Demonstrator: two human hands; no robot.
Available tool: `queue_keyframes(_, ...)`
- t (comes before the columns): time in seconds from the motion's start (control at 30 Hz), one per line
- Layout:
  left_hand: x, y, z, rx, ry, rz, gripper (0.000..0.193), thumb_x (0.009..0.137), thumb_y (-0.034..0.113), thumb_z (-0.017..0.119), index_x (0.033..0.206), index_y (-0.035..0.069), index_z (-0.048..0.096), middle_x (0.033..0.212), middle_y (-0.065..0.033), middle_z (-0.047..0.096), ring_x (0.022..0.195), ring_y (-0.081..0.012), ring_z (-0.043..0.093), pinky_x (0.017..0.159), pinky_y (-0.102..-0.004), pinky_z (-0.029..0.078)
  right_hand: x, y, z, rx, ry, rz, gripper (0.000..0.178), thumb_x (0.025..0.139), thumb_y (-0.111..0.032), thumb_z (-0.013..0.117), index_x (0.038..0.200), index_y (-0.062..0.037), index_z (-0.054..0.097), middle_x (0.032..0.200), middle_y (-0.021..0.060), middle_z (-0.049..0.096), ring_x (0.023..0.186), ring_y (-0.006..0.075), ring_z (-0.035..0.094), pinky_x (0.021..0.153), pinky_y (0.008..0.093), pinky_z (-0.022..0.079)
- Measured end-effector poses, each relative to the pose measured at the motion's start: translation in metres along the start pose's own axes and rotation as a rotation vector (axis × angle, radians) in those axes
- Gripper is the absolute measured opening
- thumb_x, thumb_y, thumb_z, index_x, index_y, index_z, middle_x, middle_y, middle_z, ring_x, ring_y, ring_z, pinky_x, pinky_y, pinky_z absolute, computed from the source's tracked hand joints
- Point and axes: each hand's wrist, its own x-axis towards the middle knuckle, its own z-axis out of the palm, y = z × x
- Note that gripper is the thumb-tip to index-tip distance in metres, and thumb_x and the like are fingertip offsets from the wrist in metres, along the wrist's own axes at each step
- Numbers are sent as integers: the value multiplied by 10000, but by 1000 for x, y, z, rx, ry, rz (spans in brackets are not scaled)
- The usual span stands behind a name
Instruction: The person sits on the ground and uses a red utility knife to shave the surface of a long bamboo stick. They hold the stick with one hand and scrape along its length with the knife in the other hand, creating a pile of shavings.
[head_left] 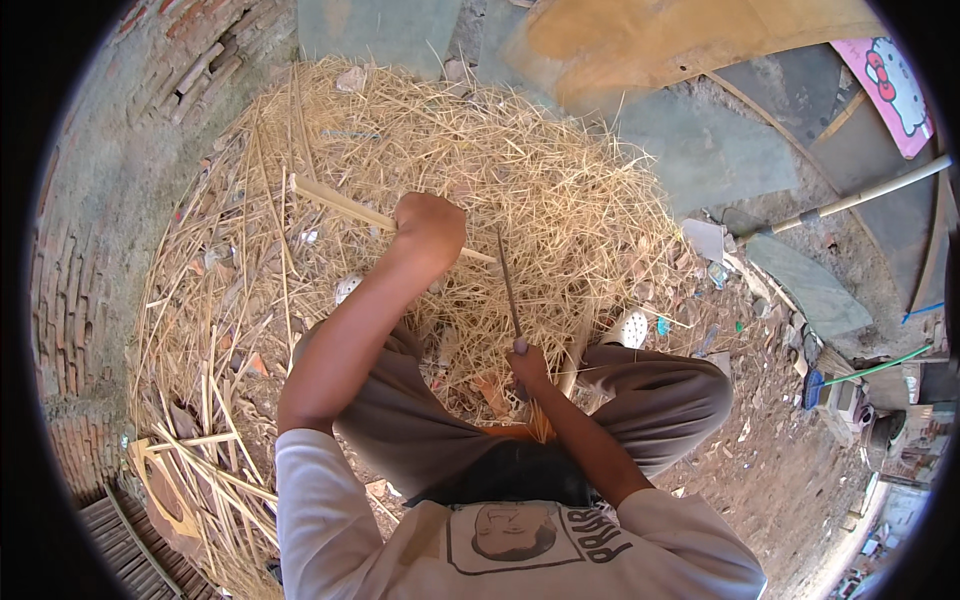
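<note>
My left hand is closed round a pale, flat strip of split bamboo or wood. The strip slants from the upper left down to the right, and its thin end comes out past my fist near the blade. In my right hand, held low between my knees, is the handle of a knife with a long, narrow, dark blade. The blade points up and away from me, with its tip close to the strip's thin end; whether they touch I cannot tell. Under both hands spreads a heap of straw-coloured shavings.
Long split strips lie in a loose bundle at the left, beside a brick wall. Grey slabs and a tan sheet lie at the far side. A pale pole slants in from the right. White shoes show by my legs.
</note>
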Motion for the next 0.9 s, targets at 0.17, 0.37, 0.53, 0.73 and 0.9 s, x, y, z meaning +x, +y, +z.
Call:
queue_keyframes(0.17, 2, 9, -8, 8, 7, 6, 146, 854, 111, 605, 918, 87, 735, 872, -105, 719, 805, -240, 705, 639, -351, 566, 2, -11, -5, 17, 108, -61, 207, 846, -154, 646, 764, 11, 551, 536, 62, 530, 386, 163, 509, 378, 339, 404)
queue_keyframes(0.37, 7, 2, -2, 48, -1, 13, 134, 851, 123, 622, 915, 100, 738, 889, -93, 721, 812, -235, 706, 646, -355, 566, -50, -119, -10, 60, 375, -684, 183, 856, -138, 651, 763, -10, 559, 563, 26, 503, 471, 73, 443, 451, 273, 370)
queue_keyframes(0.53, 12, 6, -4, 68, -8, 22, 130, 852, 129, 626, 911, 111, 740, 887, -87, 722, 814, -225, 705, 644, -327, 547, -4, -22, 0, -53, 371, -453, 206, 827, -172, 674, 791, 5, 575, 598, 60, 561, 526, 132, 543, 495, 319, 427)
queue_keyframes(0.73, 22, 15, 2, 40, -32, 60, 106, 846, 139, 640, 900, 119, 730, 879, -67, 724, 804, -201, 693, 615, -314, 508, 26, 31, -24, -373, 178, -31, 277, 774, -177, 634, 903, 67, 612, 713, 200, 660, 669, 363, 670, 577, 443, 511)
queue_keyframes(0.9, 18, 22, -1, 112, -14, 67, 99, 853, 145, 641, 903, 119, 722, 840, -40, 717, 773, -200, 678, 662, -331, 503, 17, 3, -20, 129, -7, 189, 153, 790, -50, 624, 774, -33, 473, 551, 45, 452, 386, 167, 452, 383, 364, 393)
